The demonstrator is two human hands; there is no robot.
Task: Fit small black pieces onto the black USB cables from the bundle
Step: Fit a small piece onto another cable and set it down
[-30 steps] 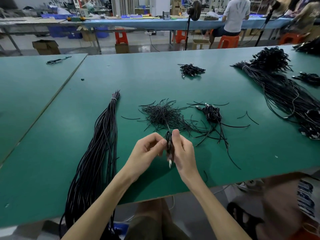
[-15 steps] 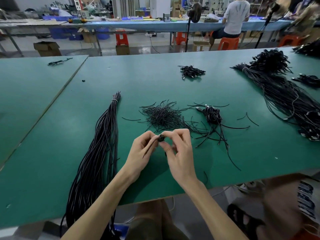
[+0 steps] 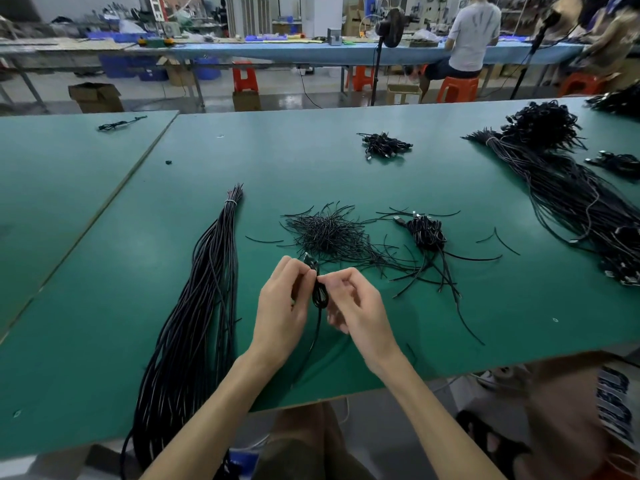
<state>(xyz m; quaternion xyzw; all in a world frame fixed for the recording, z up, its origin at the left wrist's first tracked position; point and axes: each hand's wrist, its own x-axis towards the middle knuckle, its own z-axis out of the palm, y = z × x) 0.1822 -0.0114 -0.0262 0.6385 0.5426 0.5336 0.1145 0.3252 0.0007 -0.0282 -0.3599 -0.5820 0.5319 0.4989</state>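
Black cable [image 3: 320, 295], looped: left hand [image 3: 282, 308] grips its top end, right hand [image 3: 360, 311] pinches the loop, over near edge of green counter [image 3: 104, 306].

Two hands [image 3: 281, 306] [image 3: 362, 308]; one held cable [image 3: 320, 296]; two green tables [image 3: 65, 209] [image 3: 467, 327].

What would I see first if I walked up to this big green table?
Probably the two hands near the front edge: the left hand and right hand pinch a small looped black cable between them. Then the long tied bundle of black cables lying to their left on the green table, and the messy heap of short black strands just behind them.
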